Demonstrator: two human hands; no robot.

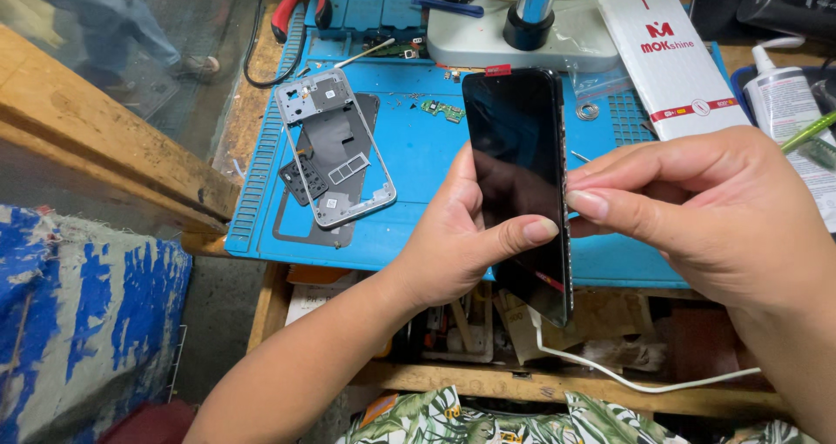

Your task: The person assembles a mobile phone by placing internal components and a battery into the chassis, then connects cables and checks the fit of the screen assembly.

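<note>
I hold a black phone screen panel (515,148) upright over the front of a blue work mat (418,157). My left hand (453,235) grips its lower half, thumb across the glass. My right hand (697,209) pinches the panel's right edge with thumb and fingertips. A small red tab sticks up from the panel's top edge. To the left on the mat lies a grey phone frame (335,148) on a dark back cover, with a small green circuit board (442,110) nearby.
A microscope base (522,35) stands at the back. A white flat box (666,61) and a white pump bottle (784,96) sit at the right. Red-handled pliers (296,4) lie at back left. A white cable (627,379) runs below the bench edge.
</note>
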